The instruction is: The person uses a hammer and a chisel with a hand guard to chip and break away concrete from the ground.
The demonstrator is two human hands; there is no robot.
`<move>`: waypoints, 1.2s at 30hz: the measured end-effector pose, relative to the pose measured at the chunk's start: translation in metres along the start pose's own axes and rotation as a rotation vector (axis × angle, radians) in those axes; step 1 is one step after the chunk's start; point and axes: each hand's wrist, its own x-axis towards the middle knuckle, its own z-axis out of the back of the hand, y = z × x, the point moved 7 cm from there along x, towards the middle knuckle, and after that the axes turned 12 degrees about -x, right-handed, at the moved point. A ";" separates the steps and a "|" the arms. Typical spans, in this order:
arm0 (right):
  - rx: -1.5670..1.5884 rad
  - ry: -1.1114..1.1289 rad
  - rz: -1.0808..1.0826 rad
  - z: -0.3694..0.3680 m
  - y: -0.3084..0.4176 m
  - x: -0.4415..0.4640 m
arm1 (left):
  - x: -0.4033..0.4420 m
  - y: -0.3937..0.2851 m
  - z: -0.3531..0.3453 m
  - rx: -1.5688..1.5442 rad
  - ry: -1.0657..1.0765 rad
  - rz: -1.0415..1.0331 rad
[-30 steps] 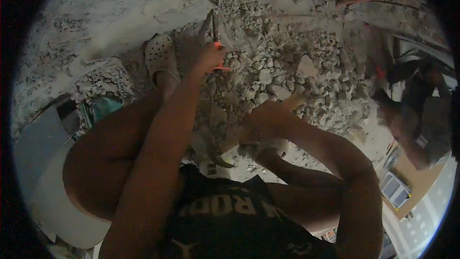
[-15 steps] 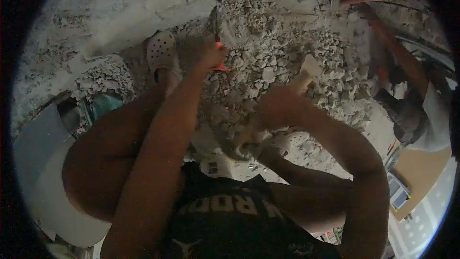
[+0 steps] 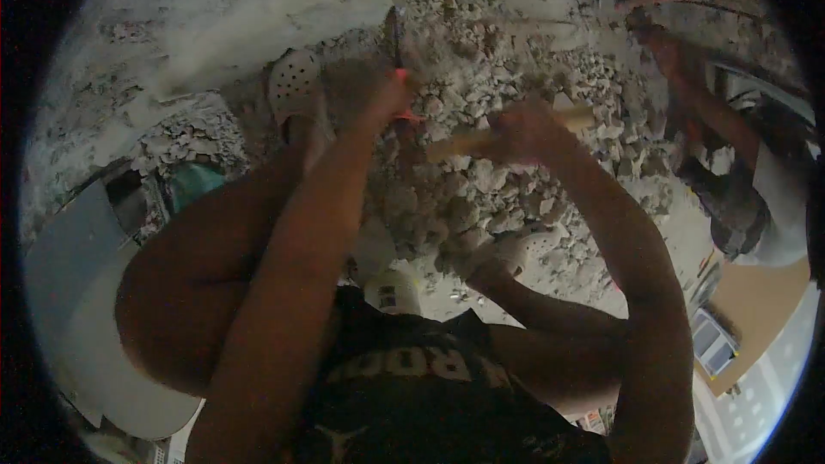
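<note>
My left hand point(image 3: 391, 100) is closed round the orange-red grip of a chisel point(image 3: 396, 39), whose thin metal shaft points up toward the wall base. My right hand point(image 3: 524, 131) is wrapped round a pale wooden handle point(image 3: 460, 145), which lies roughly level over the rubble and sticks out on both sides of the fist. The handle's left end is blurred near the chisel grip, and any tool head there is hard to make out. Broken rubble point(image 3: 490, 198) lies beneath both hands.
My feet, in pale perforated clogs point(image 3: 294, 82), stand amid the debris. At the right a co-worker's arm point(image 3: 713, 112) reaches toward the rubble. Below that are a brown board point(image 3: 760, 301) and a clear case point(image 3: 713, 344). A white bucket point(image 3: 393, 292) stands between my legs.
My right hand has moved up and to the right with the wooden handle, which has swung to nearly level. My left hand stays on the chisel. The co-worker's arm has reached upward.
</note>
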 end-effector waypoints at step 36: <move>-0.028 -0.068 0.008 0.013 -0.021 0.011 | 0.055 0.049 -0.015 0.418 -0.034 -0.186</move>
